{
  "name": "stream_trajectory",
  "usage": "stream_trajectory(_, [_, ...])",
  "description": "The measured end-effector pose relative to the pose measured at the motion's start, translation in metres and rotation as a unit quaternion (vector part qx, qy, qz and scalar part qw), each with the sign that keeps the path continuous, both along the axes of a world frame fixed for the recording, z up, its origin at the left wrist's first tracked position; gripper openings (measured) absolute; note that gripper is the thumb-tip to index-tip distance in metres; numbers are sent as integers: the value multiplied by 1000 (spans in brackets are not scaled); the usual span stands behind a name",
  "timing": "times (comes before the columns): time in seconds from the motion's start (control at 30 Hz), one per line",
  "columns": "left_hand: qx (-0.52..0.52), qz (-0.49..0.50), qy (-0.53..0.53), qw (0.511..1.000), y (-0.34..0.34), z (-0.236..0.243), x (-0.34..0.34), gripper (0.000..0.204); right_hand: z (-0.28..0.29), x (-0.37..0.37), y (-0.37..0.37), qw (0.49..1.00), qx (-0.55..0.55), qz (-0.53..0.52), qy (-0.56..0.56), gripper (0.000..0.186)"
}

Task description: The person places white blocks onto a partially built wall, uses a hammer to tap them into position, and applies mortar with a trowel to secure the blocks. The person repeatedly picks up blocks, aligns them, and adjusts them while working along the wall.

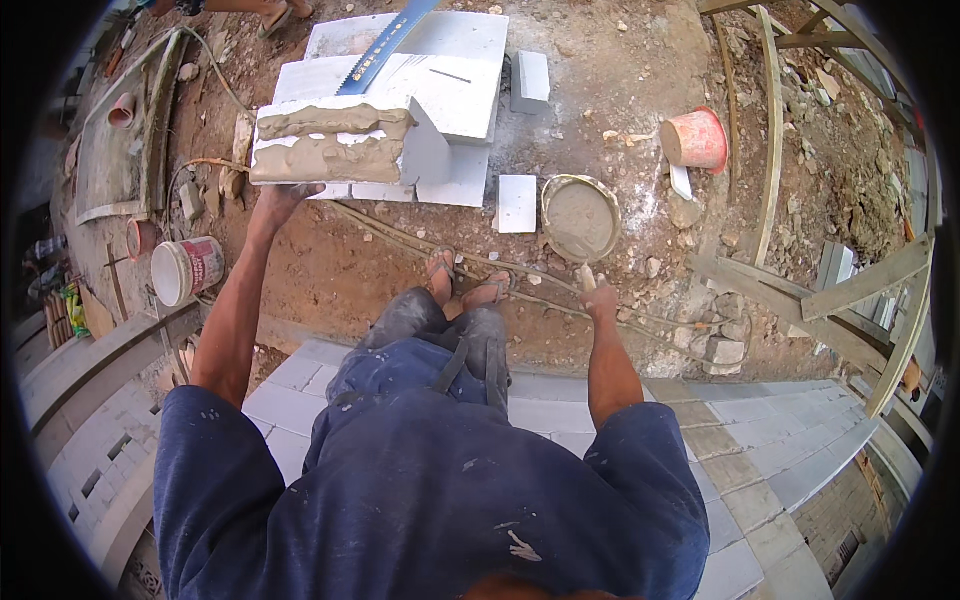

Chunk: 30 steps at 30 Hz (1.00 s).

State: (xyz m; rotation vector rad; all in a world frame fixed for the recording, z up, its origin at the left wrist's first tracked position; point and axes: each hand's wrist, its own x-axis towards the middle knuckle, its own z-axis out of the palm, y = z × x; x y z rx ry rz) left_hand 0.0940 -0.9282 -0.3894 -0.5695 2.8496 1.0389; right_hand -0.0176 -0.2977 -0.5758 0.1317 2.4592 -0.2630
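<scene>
A white block (425, 150) with two thick strips of grey mortar (330, 140) along its face is at the upper left, over a stack of white blocks. My left hand (285, 205) grips its near lower edge, the fingers partly hidden beneath it. At centre right, my right hand (600, 297) is closed round the pale handle (587, 275) of a tool. The tool's other end cannot be made out against the bucket (546, 212) of wet mortar. A blue-bladed handsaw (385, 48) lies on the white slabs (470, 100) behind the coated block.
Two small white block pieces (517, 204) (530, 80) stand near the mortar bucket. A reddish bucket (695, 140) lies tipped at the right, a white bucket (187, 270) at the left. Hoses (400, 232) cross the dirt by my feet. Timber framing (770, 130) flanks the right side.
</scene>
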Motion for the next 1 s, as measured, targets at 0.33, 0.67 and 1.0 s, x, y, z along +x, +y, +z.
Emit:
stream_trajectory(0.33, [175,295,-19,939,39,-61,32,41,40,-8,-186,949,-277,149,14,112])
stream_trajectory(0.67, [338,345,50,874,52,-158,74,52,-22,-73,-349,825,-396,364,174,131])
stream_trajectory(1.0, [100,310,-34,945,68,-179,49,56,76,-81,-249,915,-258,284,123,115])
